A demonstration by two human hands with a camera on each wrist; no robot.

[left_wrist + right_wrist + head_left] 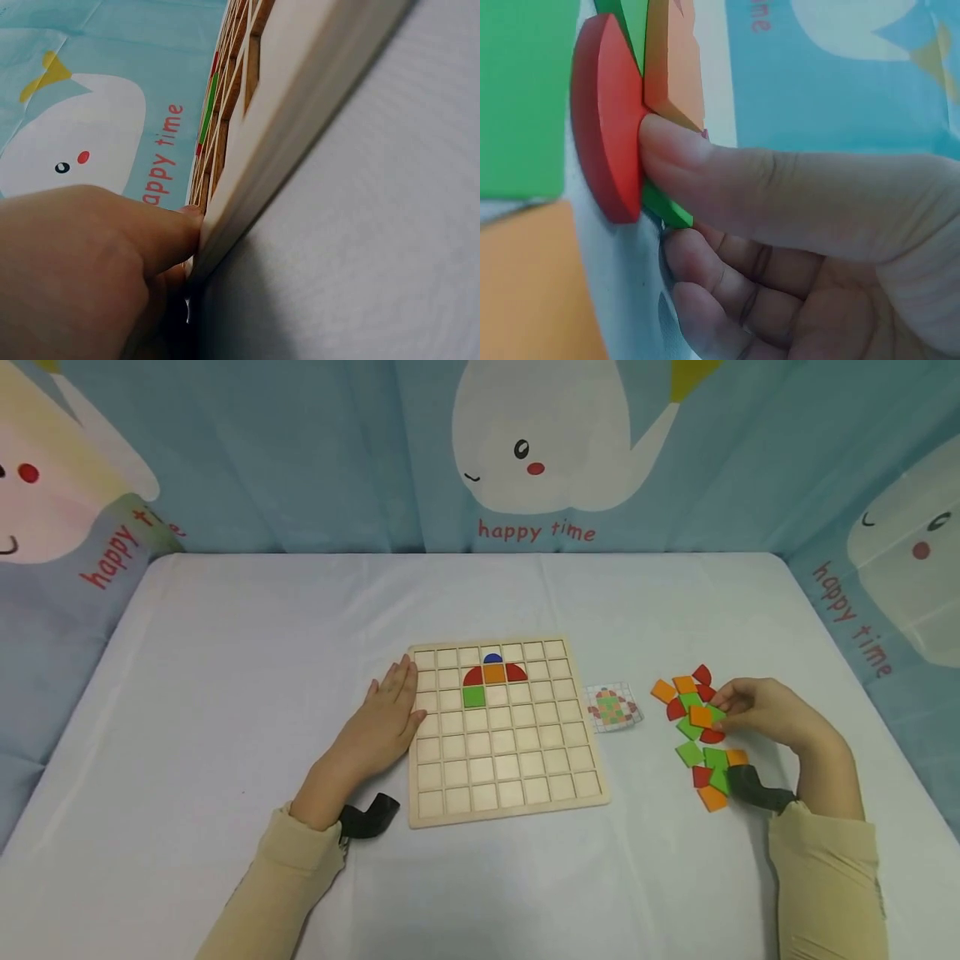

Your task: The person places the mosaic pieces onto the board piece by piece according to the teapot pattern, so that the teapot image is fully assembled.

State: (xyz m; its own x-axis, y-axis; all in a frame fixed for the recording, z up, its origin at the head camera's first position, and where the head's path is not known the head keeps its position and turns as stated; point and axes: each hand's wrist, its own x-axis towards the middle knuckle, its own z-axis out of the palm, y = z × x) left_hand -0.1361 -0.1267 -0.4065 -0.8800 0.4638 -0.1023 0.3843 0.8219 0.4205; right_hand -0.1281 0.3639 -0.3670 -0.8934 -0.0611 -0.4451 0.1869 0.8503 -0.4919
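Observation:
A wooden grid board [510, 814] lies in the middle of the table. It carries a blue half-round piece [492, 658], an orange square [494, 673] between two red quarter-rounds, and a green square [474, 696]. My left hand [381, 727] rests along the board's left edge, fingers straight, thumb [176, 234] at the rim. Over a pile of loose tiles on the right, my right hand [772, 714] pinches a green tile [667, 210] between thumb and curled fingers. Beside the thumb is a red quarter-round [611, 124]; an orange tile [701, 717] overlaps the green one.
A small pattern card [613, 707] lies against the board's right side, showing a coloured figure on a grid. Several more green, orange and red tiles [716, 758] are scattered nearer the right sleeve. Black wrist mounts [371, 816] stick out from both sleeves. A blue printed curtain [300, 460] hangs behind the table.

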